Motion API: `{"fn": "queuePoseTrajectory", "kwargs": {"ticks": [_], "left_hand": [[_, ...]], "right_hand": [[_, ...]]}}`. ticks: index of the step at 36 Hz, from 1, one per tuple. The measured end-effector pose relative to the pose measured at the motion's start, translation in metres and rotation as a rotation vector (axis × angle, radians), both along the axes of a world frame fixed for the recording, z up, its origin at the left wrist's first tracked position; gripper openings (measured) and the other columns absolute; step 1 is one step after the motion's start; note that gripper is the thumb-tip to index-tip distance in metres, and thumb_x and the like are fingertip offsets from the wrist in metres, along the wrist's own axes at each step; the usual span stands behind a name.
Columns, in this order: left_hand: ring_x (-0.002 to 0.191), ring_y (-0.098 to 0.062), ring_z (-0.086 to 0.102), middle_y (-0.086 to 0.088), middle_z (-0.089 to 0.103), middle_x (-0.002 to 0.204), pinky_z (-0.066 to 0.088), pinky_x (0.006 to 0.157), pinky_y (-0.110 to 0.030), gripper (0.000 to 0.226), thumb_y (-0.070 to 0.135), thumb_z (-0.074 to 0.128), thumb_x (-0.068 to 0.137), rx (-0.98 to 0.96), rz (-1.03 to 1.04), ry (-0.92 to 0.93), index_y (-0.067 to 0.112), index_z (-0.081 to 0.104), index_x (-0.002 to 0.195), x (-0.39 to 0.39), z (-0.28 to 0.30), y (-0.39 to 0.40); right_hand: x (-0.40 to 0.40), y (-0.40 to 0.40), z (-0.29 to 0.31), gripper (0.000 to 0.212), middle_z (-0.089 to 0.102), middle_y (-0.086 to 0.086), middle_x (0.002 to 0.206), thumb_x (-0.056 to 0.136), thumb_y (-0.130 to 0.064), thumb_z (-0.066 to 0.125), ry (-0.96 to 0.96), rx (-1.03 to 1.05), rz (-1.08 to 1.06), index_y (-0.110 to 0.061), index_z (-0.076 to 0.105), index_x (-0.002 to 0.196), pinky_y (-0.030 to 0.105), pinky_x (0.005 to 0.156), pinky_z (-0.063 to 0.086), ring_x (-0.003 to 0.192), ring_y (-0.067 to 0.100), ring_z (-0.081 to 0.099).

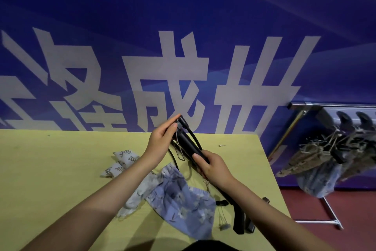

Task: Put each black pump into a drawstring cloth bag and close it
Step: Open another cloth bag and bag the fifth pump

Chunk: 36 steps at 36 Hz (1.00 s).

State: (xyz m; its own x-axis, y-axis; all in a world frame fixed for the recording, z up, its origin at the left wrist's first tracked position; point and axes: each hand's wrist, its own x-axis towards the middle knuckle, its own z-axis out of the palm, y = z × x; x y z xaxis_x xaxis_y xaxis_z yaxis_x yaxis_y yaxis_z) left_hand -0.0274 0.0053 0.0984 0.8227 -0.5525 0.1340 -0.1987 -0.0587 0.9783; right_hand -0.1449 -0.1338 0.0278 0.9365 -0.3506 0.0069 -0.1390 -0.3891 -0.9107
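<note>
I hold a black pump (pixel 188 142) tilted above the yellow table (pixel 50 161). My left hand (pixel 160 140) grips its upper end, fingertips at the cap. My right hand (pixel 211 166) is closed around its lower end. A black hose loops off the pump's right side and a thin wire piece hangs under it. A blue floral drawstring cloth bag (pixel 183 204) lies flat on the table below my hands. A second black pump (pixel 237 216) lies near the table's right edge, partly hidden by my right forearm.
Two small white leaf-print bags (pixel 122 161) lie left of my left wrist. A pale cloth (pixel 138 193) sits under my left forearm. A small screw (pixel 221 145) lies at the far right. A metal rack (pixel 317 161) with filled bags stands right of the table.
</note>
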Motion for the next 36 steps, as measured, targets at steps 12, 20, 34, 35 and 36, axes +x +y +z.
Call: {"fn": "queuePoseTrajectory", "kwargs": {"ticks": [12, 20, 34, 35, 36], "left_hand": [[0.114, -0.027, 0.061, -0.011, 0.063, 0.126, 0.05, 0.095, -0.043, 0.051, 0.055, 0.046, 0.093, -0.193, 0.157, 0.533, 0.021, 0.057, 0.129, -0.011, -0.023, -0.003], [0.102, -0.023, 0.066, -0.012, 0.067, 0.114, 0.053, 0.08, -0.031, 0.043, 0.045, 0.042, 0.099, -0.33, 0.236, 0.65, 0.013, 0.06, 0.122, -0.029, -0.023, -0.02], [0.066, -0.017, 0.061, -0.001, 0.061, 0.073, 0.054, 0.064, -0.031, 0.021, 0.034, 0.061, 0.092, -0.467, 0.334, 0.629, 0.014, 0.06, 0.093, -0.018, -0.014, -0.022], [0.064, -0.017, 0.062, -0.001, 0.062, 0.072, 0.054, 0.062, -0.031, 0.022, 0.034, 0.061, 0.092, -0.479, 0.34, 0.632, 0.013, 0.059, 0.092, -0.016, -0.014, -0.021], [0.064, -0.017, 0.062, -0.002, 0.063, 0.072, 0.055, 0.063, -0.031, 0.023, 0.035, 0.062, 0.091, -0.494, 0.338, 0.638, 0.012, 0.06, 0.093, -0.014, -0.012, -0.02]], "right_hand": [[0.005, 0.001, 0.014, 0.037, 0.06, 0.001, 0.072, 0.103, -0.041, 0.032, 0.076, 0.042, 0.096, -0.02, 0.053, 0.081, 0.034, 0.064, 0.046, 0.059, 0.013, 0.053], [0.017, 0.014, 0.031, 0.03, 0.059, 0.0, 0.081, 0.102, -0.041, 0.037, 0.049, 0.086, 0.086, -0.015, 0.049, 0.094, 0.034, 0.073, 0.045, 0.073, 0.014, 0.055], [0.024, 0.019, 0.014, 0.033, 0.045, -0.004, 0.071, 0.086, -0.039, 0.068, 0.02, 0.217, -0.217, -0.018, 0.044, 0.09, 0.032, 0.063, 0.04, 0.062, 0.012, 0.045], [0.022, 0.016, 0.013, 0.029, 0.049, -0.003, 0.074, 0.087, -0.038, 0.067, 0.026, 0.192, -0.235, -0.019, 0.047, 0.096, 0.034, 0.066, 0.043, 0.066, 0.013, 0.049], [0.02, 0.013, 0.012, 0.027, 0.053, -0.003, 0.08, 0.088, -0.037, 0.064, 0.041, 0.154, -0.233, -0.02, 0.05, 0.104, 0.032, 0.071, 0.044, 0.074, 0.013, 0.054]]}}
